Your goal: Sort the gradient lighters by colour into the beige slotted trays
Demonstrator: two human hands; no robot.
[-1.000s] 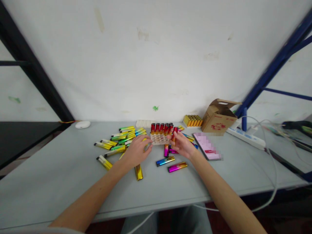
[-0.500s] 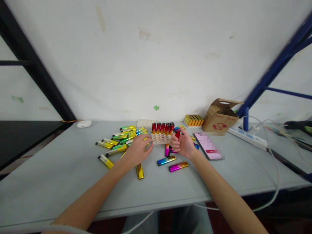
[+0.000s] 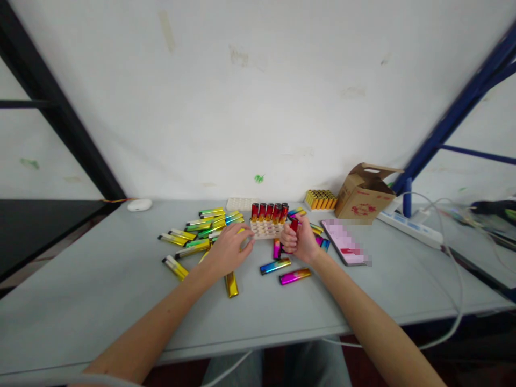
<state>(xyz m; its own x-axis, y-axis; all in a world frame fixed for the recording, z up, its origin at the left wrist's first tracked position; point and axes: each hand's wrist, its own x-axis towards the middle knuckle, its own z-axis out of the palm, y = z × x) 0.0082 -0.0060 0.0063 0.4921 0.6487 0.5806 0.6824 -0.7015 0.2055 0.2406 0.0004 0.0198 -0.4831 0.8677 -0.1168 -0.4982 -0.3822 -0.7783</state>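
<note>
My right hand (image 3: pixel 300 241) is closed around a red lighter (image 3: pixel 294 224), thumb near its upper end. It stays just right of a white holed tray (image 3: pixel 264 231). Several red and gold lighters (image 3: pixel 269 212) stand upright along the tray's back row. My left hand (image 3: pixel 233 246) rests at the tray's left side, thumb apart from the curved fingers. Its fingertips are at the tray's edge; whether they press on it I cannot tell. A gold lighter (image 3: pixel 231 285) lies below that hand. In front of the tray lie a blue lighter (image 3: pixel 275 266) and a purple lighter (image 3: pixel 295 276).
Many yellow and green lighters (image 3: pixel 193 247) lie scattered left. Behind stand another white tray (image 3: pixel 239 203), a block of upright yellow pieces (image 3: pixel 321 199) and an opened cardboard box (image 3: pixel 360 196). A phone (image 3: pixel 344 242) and a power strip (image 3: pixel 411 228) lie right.
My right hand, still around the red lighter, has tilted and dropped very slightly, its thumb now nearer the lighter's top. My left hand has hardly moved.
</note>
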